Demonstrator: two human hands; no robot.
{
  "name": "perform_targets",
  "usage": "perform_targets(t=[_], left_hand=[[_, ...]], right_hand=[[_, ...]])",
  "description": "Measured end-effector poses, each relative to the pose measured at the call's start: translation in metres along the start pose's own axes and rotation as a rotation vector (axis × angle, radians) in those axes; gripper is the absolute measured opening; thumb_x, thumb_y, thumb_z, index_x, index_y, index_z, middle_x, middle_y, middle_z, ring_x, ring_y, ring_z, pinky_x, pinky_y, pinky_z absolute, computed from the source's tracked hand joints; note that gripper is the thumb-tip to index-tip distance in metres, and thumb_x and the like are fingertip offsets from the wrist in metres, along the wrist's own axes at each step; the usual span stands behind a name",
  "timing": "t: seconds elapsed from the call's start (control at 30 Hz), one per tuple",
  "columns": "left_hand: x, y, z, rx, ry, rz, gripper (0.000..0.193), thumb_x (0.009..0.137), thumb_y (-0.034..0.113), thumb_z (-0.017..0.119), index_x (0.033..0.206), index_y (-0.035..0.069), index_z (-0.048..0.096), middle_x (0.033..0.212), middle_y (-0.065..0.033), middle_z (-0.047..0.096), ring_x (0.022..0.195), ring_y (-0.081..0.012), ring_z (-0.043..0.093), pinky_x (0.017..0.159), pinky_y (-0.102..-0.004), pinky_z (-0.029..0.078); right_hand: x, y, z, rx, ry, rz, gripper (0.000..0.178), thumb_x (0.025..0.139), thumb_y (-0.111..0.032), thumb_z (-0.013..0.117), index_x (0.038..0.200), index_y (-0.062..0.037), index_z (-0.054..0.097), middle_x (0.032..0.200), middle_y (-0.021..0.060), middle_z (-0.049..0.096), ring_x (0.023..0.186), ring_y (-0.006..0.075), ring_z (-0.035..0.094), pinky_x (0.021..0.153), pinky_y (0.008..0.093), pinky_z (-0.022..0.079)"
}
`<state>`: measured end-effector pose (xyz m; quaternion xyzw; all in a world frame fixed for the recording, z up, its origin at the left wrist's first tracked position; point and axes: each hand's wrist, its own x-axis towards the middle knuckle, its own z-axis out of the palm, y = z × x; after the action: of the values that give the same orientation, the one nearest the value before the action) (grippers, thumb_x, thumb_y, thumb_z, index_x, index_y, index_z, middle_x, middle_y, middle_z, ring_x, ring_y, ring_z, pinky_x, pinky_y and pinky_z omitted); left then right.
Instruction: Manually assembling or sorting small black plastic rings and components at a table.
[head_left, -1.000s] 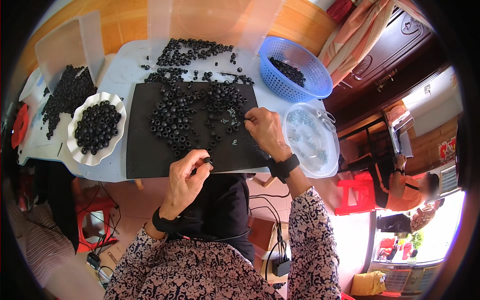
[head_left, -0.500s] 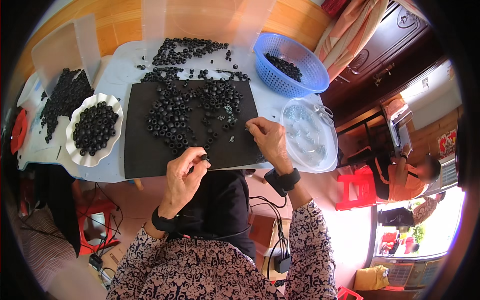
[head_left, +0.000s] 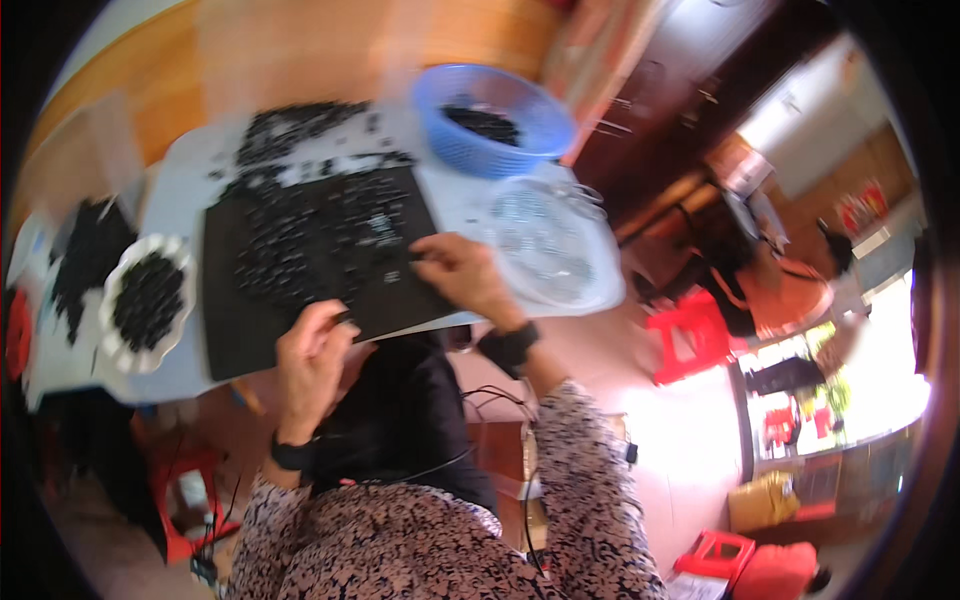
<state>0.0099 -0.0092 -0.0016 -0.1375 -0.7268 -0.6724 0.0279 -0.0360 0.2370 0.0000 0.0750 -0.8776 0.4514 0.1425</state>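
Between the thumb and fingertips of my left hand [head_left: 308,368] is a small black bead, held just over the near edge of a dark mat [head_left: 395,315]. My right hand [head_left: 466,278] is pinched closed at the mat's right side; whatever its fingertips hold is too small and blurred to make out. Many loose black beads [head_left: 270,255] lie across the mat, with a small cluster of pale clear pieces [head_left: 381,228] near its right part. A scalloped white dish [head_left: 112,335] full of black beads stands left of the mat.
A blue basket [head_left: 455,158] with black beads stands at the back right. Before it lies a clear plastic lid [head_left: 570,285] holding pale pieces. More beads [head_left: 88,255] are heaped at far left. Red stools [head_left: 690,335] and a person in orange [head_left: 790,300] are at right.
The whole view has swung and tilted, so the table sits further left and the picture is blurred. Both hands keep nearly the same pinched pose over the mat.
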Motion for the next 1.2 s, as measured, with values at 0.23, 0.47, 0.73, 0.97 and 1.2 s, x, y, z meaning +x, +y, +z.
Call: perform_targets(t=[0.23,0.47,0.73,0.97,1.2], left_hand=[[0.000,-0.035,-0.014,0.011,0.009,0.022,0.016,0.091,0.004,0.056,0.106,-0.002,0.059,0.089,-0.0039,0.060,0.082,-0.0111,0.060,0.074,-0.0254,0.050],[0.003,-0.030,-0.009,0.100,-0.042,0.107,0.017,0.095,0.008,0.051,0.107,-0.001,0.059,0.088,-0.0066,0.059,0.079,-0.0141,0.059,0.073,-0.0282,0.048],[0.004,-0.032,-0.010,0.143,-0.001,0.096,0.017,0.095,0.008,0.052,0.106,-0.002,0.059,0.087,-0.0067,0.058,0.078,-0.0141,0.056,0.072,-0.0284,0.046],[0.002,-0.034,-0.009,0.139,0.020,0.075,0.016,0.095,0.007,0.051,0.106,-0.002,0.059,0.087,-0.0062,0.058,0.078,-0.0137,0.056,0.072,-0.0284,0.047],[0.005,-0.043,-0.014,0.163,-0.002,0.116,0.018,0.095,0.010,0.053,0.108,-0.001,0.060,0.090,-0.0058,0.060,0.081,-0.0137,0.058,0.074,-0.0274,0.048]], right_hand=[[0.000,0.004,0.034,-0.185,0.156,-0.302,0.013,0.072,-0.006,0.064,0.083,-0.0027,0.058,0.082,0.0184,0.060,0.075,0.0386,0.061,0.068,0.0440,0.050],[-0.004,0.001,0.045,-0.464,0.149,-0.277,0.014,0.071,-0.001,0.063,0.084,0.0015,0.057,0.084,0.0174,0.057,0.079,0.0373,0.061,0.072,0.0447,0.052],[0.006,0.006,0.048,-0.402,0.261,-0.134,0.016,0.067,-0.003,0.064,0.081,0.0039,0.058,0.079,0.0221,0.061,0.078,0.0400,0.062,0.072,0.0460,0.052],[0.002,0.003,0.039,-0.157,0.304,-0.112,0.009,0.067,-0.002,0.063,0.073,0.0021,0.058,0.070,0.0227,0.059,0.073,0.0416,0.059,0.067,0.0480,0.049],[-0.007,0.001,0.042,0.032,0.507,-0.147,0.006,0.075,-0.001,0.058,0.079,0.0007,0.061,0.076,0.0218,0.061,0.074,0.0425,0.059,0.069,0.0484,0.047]])
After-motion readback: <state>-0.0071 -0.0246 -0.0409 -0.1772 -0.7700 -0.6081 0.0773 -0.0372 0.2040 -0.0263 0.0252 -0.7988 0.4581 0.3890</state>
